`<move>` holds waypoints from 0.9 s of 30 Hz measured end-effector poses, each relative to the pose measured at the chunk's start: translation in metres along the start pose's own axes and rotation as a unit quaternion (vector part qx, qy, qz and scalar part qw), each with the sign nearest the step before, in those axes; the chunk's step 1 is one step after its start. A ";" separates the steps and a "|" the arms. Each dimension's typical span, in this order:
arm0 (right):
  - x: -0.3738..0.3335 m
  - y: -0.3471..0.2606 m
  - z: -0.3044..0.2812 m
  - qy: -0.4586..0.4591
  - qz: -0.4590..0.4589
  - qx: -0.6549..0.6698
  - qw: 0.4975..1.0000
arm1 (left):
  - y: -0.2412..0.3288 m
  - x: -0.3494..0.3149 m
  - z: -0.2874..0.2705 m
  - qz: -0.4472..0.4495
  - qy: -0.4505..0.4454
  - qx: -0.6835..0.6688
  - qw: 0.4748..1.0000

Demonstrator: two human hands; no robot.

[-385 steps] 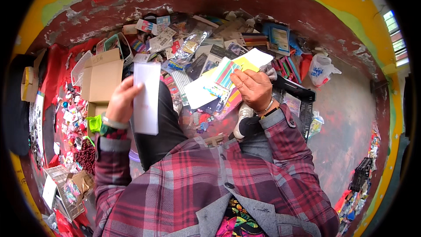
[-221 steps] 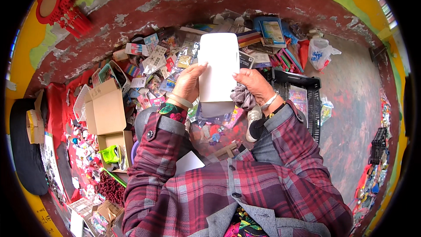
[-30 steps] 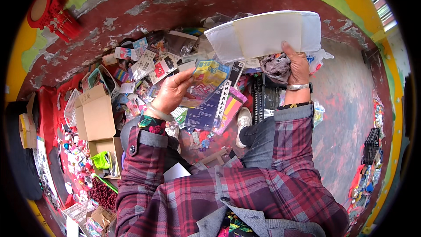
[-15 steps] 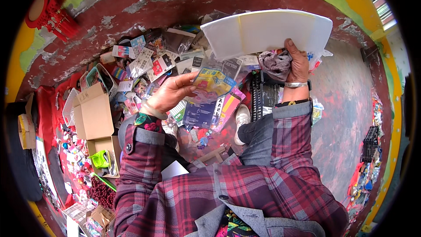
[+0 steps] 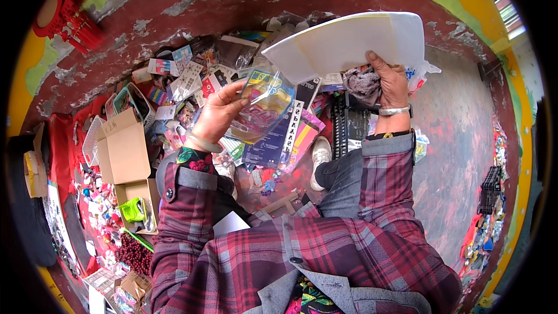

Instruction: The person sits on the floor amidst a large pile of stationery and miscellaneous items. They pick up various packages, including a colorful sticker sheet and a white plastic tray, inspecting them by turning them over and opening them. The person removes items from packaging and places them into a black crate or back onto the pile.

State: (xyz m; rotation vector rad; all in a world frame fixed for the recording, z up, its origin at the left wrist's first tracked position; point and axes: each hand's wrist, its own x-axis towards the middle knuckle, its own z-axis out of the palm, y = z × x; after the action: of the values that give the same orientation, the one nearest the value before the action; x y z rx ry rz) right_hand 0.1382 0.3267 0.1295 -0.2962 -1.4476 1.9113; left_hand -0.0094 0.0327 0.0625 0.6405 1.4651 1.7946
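In the head view, the person's left hand [image 5: 216, 111] is raised in front of the left knee, its thumb and fingers pinching the left edge of a clear plastic packet [image 5: 268, 100] printed in yellow and blue. The packet hangs over a dark blue sheet [image 5: 263, 150] on the littered floor. The right hand [image 5: 393, 90] grips the lower edge of a large white sheet [image 5: 354, 45], thumb flat against its near face; the other fingers are mostly hidden. A crumpled grey-brown cloth [image 5: 362, 86] lies against that hand, just below the white sheet. A black crate [image 5: 341, 131] stands beneath, near a white shoe [image 5: 321, 158]. At the left, an open cardboard box [image 5: 124, 150] contains a bright green object [image 5: 133, 210].
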 end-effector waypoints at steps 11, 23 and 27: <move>0.005 0.001 -0.012 -0.009 0.065 -0.011 0.998 | -0.002 0.003 -0.002 0.010 0.006 0.018 1.000; 0.000 0.000 -0.012 -0.036 0.040 -0.021 0.998 | 0.002 0.001 -0.003 -0.009 0.002 0.040 0.999; 0.001 -0.005 -0.006 -0.041 0.022 -0.043 0.998 | 0.003 0.000 -0.004 -0.011 -0.012 0.071 0.997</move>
State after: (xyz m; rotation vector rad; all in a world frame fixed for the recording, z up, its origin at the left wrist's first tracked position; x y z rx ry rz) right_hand 0.1429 0.3325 0.1319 -0.2957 -1.5930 1.9184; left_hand -0.0133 0.0302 0.0646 0.7123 1.5888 1.6718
